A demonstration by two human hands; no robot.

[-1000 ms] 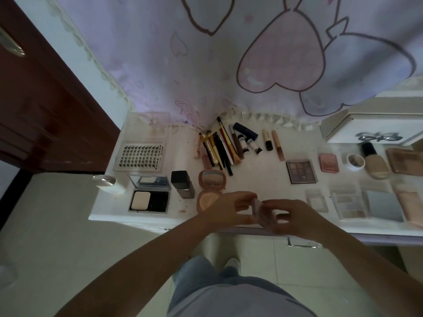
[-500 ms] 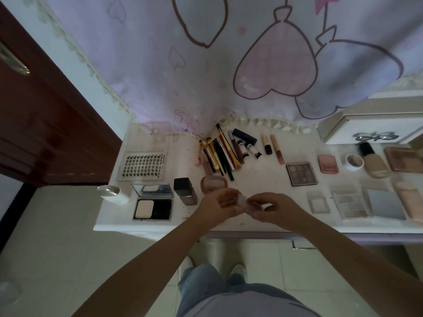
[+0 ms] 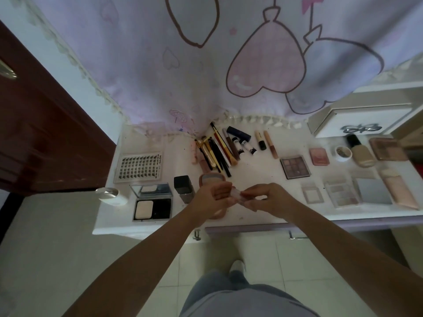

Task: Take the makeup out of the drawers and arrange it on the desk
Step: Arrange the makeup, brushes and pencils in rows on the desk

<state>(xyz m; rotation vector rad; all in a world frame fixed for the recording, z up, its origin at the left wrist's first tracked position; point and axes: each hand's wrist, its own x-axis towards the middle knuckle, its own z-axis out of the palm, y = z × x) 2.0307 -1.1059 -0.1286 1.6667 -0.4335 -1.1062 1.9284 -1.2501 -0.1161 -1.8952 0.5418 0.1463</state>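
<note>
Both my hands hold one small pale pink makeup case [image 3: 237, 195] above the front middle of the white desk [image 3: 256, 177]. My left hand [image 3: 211, 197] grips its left end, my right hand [image 3: 265, 197] pinches its right end. Under my left hand lies an open round pink compact [image 3: 211, 178], partly hidden. Makeup is spread over the desk: a bundle of brushes and pencils [image 3: 216, 152], tubes [image 3: 247, 145], an eyeshadow palette [image 3: 295, 167], an open black powder compact [image 3: 152, 202] and a dark square bottle [image 3: 183, 187].
A lash tray [image 3: 139, 168] lies at the left, a white jar [image 3: 111, 195] at the left corner. Palettes, a blush [image 3: 318, 156] and a foundation bottle [image 3: 360, 152] fill the right. A white drawer box [image 3: 361, 121] stands at the back right. A drawer front [image 3: 247, 228] shows under the desk edge.
My two hands with the small case moved up from the desk's front edge to over the desk, beside the round compact. The view shifted slightly.
</note>
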